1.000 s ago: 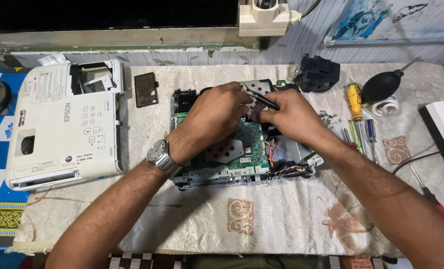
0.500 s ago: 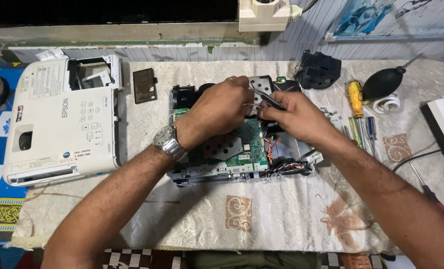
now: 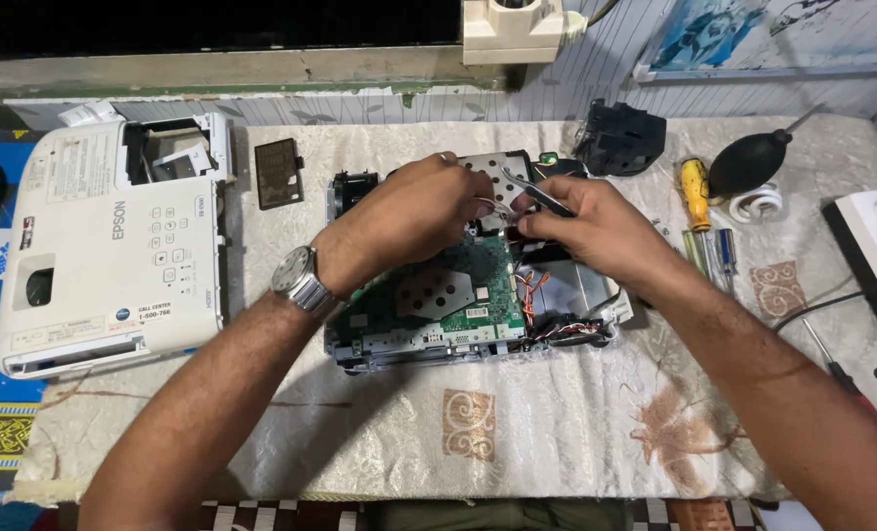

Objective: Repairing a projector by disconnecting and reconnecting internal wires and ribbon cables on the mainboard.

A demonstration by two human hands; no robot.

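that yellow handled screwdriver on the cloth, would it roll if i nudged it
Probably a little. The yellow-handled screwdriver has a rounded handle and lies flat, so a sideways push would likely roll it. The soft patterned tablecloth should slow it, and the other screwdrivers beside it would likely stop it. It looks rigid.

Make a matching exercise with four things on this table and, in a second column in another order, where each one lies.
1. white projector cover
2. black rubber air blower
3. yellow-handled screwdriver
4. green circuit board

a. under both hands
b. far left
c. just left of the blower
d. far right, at the back

Pairs: 1-b, 2-d, 3-c, 4-a
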